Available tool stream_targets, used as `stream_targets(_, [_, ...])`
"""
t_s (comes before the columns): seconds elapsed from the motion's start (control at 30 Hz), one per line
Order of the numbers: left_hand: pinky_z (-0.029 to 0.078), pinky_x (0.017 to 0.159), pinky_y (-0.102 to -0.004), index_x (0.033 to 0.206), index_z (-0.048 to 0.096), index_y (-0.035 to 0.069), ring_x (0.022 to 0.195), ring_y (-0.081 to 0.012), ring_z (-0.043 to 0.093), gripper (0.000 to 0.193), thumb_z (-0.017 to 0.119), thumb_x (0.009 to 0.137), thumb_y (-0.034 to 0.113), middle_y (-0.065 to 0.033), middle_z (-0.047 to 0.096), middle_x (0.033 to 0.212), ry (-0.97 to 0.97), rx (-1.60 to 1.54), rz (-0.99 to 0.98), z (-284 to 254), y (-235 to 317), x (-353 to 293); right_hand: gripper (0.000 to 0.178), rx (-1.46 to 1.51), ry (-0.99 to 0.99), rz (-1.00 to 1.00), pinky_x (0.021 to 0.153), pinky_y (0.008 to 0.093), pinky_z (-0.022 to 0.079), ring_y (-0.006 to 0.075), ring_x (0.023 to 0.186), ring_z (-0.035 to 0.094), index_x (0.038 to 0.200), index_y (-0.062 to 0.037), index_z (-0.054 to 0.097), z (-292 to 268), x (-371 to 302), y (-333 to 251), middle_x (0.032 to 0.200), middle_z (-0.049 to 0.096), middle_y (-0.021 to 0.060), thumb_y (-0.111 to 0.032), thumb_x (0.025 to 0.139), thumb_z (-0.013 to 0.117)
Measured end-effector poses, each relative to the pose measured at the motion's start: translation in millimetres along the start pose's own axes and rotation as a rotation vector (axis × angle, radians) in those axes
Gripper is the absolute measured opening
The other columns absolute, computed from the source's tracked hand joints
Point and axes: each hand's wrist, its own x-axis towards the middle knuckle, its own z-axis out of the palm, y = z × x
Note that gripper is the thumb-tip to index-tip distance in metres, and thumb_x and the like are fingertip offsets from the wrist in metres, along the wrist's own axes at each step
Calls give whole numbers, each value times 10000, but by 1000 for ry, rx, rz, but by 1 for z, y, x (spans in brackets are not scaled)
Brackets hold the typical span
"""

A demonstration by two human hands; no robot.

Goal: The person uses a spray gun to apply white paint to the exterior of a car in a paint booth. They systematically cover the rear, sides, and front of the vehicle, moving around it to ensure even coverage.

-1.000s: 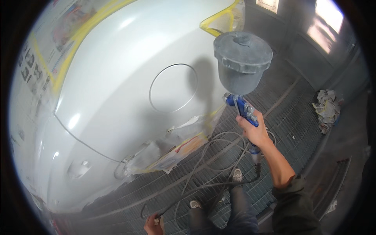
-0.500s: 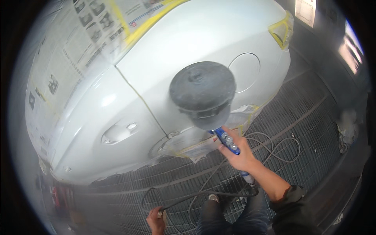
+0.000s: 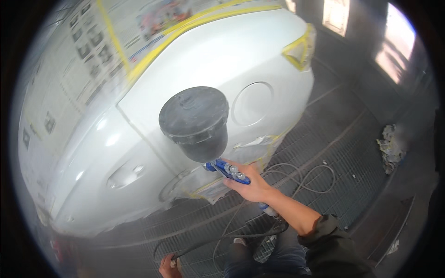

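My right hand (image 3: 252,183) is wrapped round the handle of a blue and silver spray gun (image 3: 229,171). A dark grey lidded cup (image 3: 193,118) sits on top of the gun and hides its nozzle. Behind it stands a white car body side (image 3: 148,102), with a round fuel flap (image 3: 253,103) to the right of the cup and a door handle recess (image 3: 126,176) to the lower left. At the bottom, my left hand (image 3: 170,267) closes round a black air hose (image 3: 213,238) that runs to the gun's handle. Something small and whitish shows by its fingers.
Printed masking paper (image 3: 60,92) with yellow tape (image 3: 160,44) covers the upper car. Yellow tape also edges the tail lamp opening (image 3: 296,48). Loops of thin hose (image 3: 320,178) lie on the floor grating (image 3: 320,134). Crumpled paper (image 3: 391,148) lies at right. Haze blurs the lower left.
The view has shifted, so the car's right end sits further left. My right hand and the spray gun have moved left, and the cup no longer overlaps the fuel flap. Both hands keep their grip.
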Motion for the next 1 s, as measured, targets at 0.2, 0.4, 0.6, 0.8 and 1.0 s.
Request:
stream_targets(0.2, [537,787,-458,1105,709,48,903,-405,666,246,706,925,216,-206,702,1004,-117,8,13,33,41,2,572,90,-26,264,940,356,481,242,1078,651,1464,-13,459,-110,-8,-18,1121,688,193,-149,932,620])
stream_targets(0.4, [542,745,-425,1039,710,38,874,-354,688,214,708,826,59,-171,707,967,-117,-2,67,74,138,13,566,-95,125,293,885,331,492,205,903,647,1420,-1,509,-217,-10,-4,1018,705,197,-140,888,640])
stream_targets(0.6, [546,728,-439,1034,706,35,868,-341,691,240,721,804,-31,-161,705,959,-146,-24,-40,103,202,15,569,-144,239,274,902,324,496,200,951,666,1405,16,517,-299,-2,3,1046,707,209,-138,871,641])
stream_targets(0.8, [554,732,-432,1058,707,17,878,-344,695,241,710,824,-41,-178,706,967,-125,-60,-72,101,245,9,600,-215,396,356,924,339,497,240,1010,683,1429,39,473,-340,8,-9,1109,696,244,-136,872,613])
stream_targets(1.0, [544,703,-379,1013,709,10,834,-337,693,285,718,745,-89,-175,704,950,-6,-152,-73,87,242,12,581,-168,343,251,953,332,473,219,1026,655,1439,35,466,-325,17,-18,1106,698,199,-114,893,600])
